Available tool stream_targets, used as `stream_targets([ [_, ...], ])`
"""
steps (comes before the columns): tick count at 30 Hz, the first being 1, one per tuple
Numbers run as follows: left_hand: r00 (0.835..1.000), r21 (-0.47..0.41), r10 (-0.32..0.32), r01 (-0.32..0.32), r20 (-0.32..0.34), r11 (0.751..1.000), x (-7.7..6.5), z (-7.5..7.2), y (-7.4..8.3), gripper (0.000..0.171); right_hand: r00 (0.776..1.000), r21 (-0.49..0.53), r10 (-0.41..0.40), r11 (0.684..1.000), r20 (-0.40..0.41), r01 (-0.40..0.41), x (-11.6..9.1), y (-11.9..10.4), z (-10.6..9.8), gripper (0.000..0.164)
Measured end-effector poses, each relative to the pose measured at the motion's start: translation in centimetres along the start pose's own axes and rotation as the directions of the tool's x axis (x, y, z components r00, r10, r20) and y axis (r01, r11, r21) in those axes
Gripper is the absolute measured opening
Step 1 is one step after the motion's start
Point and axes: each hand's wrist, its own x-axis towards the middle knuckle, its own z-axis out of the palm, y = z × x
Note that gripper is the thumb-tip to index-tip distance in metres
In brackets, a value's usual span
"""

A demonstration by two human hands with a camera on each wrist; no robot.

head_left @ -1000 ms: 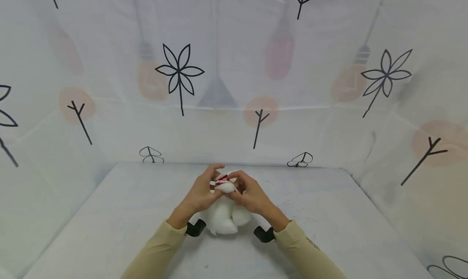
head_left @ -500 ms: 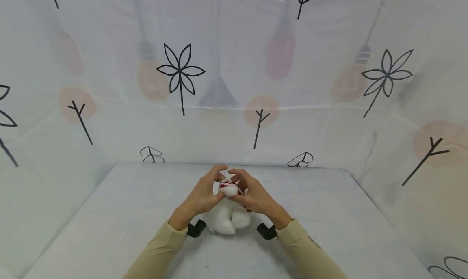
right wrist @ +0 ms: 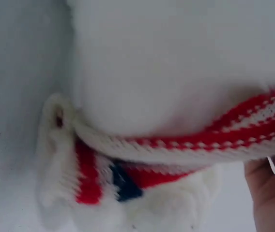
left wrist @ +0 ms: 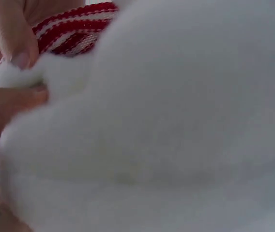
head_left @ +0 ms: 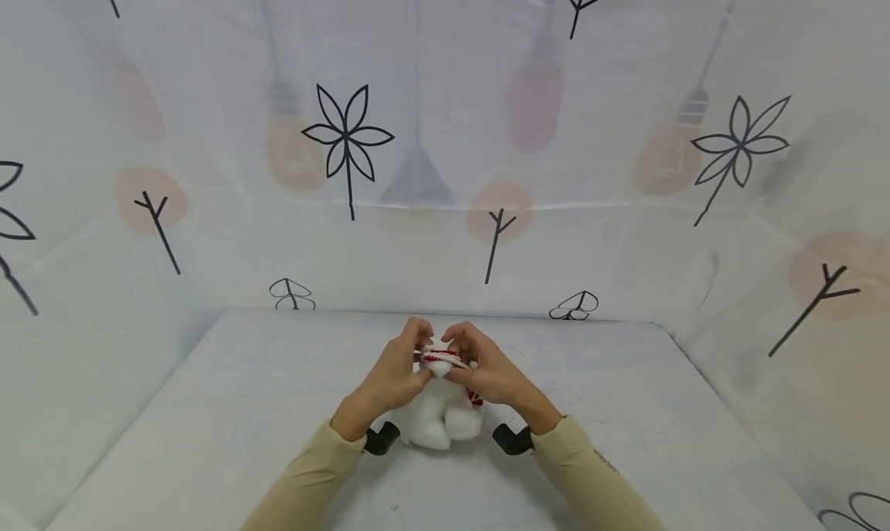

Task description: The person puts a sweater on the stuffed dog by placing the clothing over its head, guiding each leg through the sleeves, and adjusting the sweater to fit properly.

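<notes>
Head view: one white plush (head_left: 429, 419) sat centrally on the table (head_left: 208, 438); one striped scarf (head_left: 443, 357) lay against its far end. Left hand (head_left: 388, 372) and right hand (head_left: 495, 370): curled fingers pinched the scarf. Light, even tension seemed best, keeping the scarf flat, untwisted.

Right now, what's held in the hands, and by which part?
White plush toy, held by left hand and right hand at the end where the red-and-white scarf lies; whether they also pinch the scarf is unclear.
</notes>
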Motion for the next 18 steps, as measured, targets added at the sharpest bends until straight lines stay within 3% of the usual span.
stream_targets([
  [3,0.995,0.059,0.027,-0.022,-0.092,0.998,0.0,0.4,-0.2,0.048,0.988,-0.131,-0.115,0.986,-0.102,0.101,0.1,1.5,0.6,0.042],
  [5,0.986,0.102,0.04,-0.024,-0.162,0.994,0.0,0.7,-0.4,0.048,0.962,-0.242,-0.217,0.955,-0.166,0.174,0.2,2.3,0.9,0.043],
  [8,0.965,0.143,0.058,-0.021,-0.256,0.989,0.1,1.3,-0.4,0.048,0.915,-0.338,-0.334,0.908,-0.225,0.249,0.2,1.3,1.3,0.04],
  [11,0.957,0.151,0.076,-0.035,-0.28,0.988,0.1,1.5,-0.4,0.044,0.886,-0.359,-0.397,0.884,-0.24,0.298,0.1,-0.1,1.5,0.036],
  [14,0.971,0.096,0.068,-0.047,-0.231,0.994,0.2,1.4,-0.4,0.043,0.898,-0.342,-0.372,0.896,-0.234,0.282,-0.1,-1.1,1.3,0.034],
  [18,0.995,-0.062,0.015,-0.021,-0.096,0.998,0.0,0.8,-0.5,0.041,0.951,-0.283,-0.242,0.942,-0.19,0.183,-0.3,-1.1,0.7,0.03],
])
